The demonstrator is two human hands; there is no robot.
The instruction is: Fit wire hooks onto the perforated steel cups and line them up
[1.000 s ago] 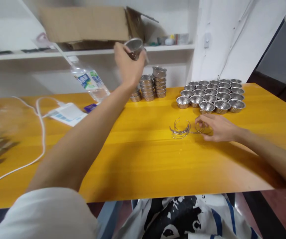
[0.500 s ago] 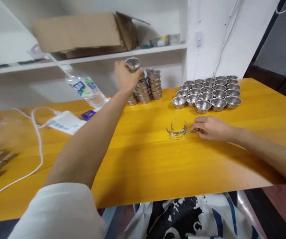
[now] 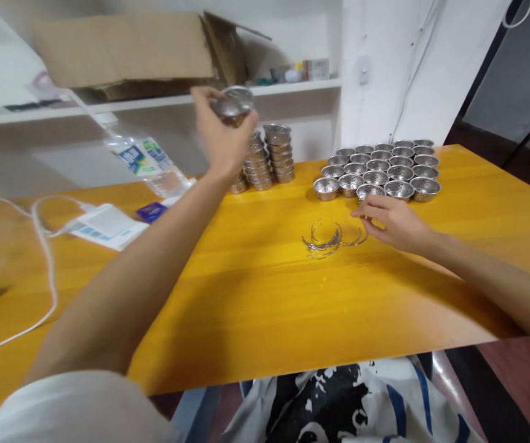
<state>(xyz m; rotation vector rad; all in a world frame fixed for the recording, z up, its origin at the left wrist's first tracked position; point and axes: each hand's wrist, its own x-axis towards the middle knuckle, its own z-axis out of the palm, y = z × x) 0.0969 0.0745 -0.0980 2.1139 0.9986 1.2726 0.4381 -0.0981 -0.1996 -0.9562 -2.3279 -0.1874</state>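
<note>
My left hand (image 3: 223, 135) is closed round a small shiny metal cup (image 3: 237, 101), raised above the stacks at the back of the table; motion blurs it. Just behind and right of that hand stand stacked perforated metal cups (image 3: 280, 151). My right hand (image 3: 396, 223) has its fingers loosely apart, with nothing visible in them. Beside its fingertips lies a small tangle of thin open metal wire rings (image 3: 323, 243) on the yellow table. Behind my right hand, several perforated metal cups (image 3: 378, 165) stand in close rows, their mouths up.
At the left are a tilted clear plastic bottle (image 3: 149, 161), a white device (image 3: 108, 224) with a white cable (image 3: 49, 258), and a purple packet (image 3: 151, 211). A cardboard box (image 3: 126, 49) rests on the shelf (image 3: 292, 88) above the table's back edge.
My left hand has lifted the metal cup up and left, away from the stacks. My right hand has let go of the wire ring and risen slightly. The view has shifted somewhat.
</note>
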